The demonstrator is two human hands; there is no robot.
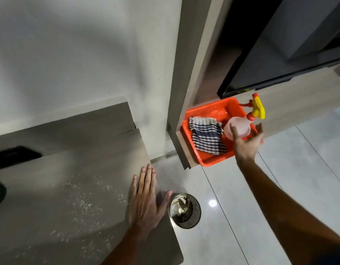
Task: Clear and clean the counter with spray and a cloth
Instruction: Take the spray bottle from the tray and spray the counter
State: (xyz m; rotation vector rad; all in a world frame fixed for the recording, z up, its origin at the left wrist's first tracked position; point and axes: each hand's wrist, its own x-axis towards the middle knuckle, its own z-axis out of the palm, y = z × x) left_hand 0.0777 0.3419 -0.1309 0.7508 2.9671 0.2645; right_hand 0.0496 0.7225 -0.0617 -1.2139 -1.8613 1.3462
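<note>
Spray bottle (237,129) stands in the orange tray (207,159) beside the striped cloth (207,137). Right hand (246,143) is spread open, just reaching it. Grab the middle firmly. Left hand (146,199) lies flat on the crumby bench (69,188) edge.

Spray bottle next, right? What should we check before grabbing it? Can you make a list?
1. Right hand open and ready: ok, fingers spread just in front of the spray bottle, not closed on it yet.
2. Bottle easy to reach: ok, it stands in the orange tray with nothing covering it.
3. Cloth ready for later: ok, it lies in the same tray beside the bottle.
4. Left hand out of the way: ok, flat on the counter edge.
5. Counter needs cleaning: not ok yet, crumbs are scattered on it.
6. Liquid in the bottle: cannot tell.
</note>
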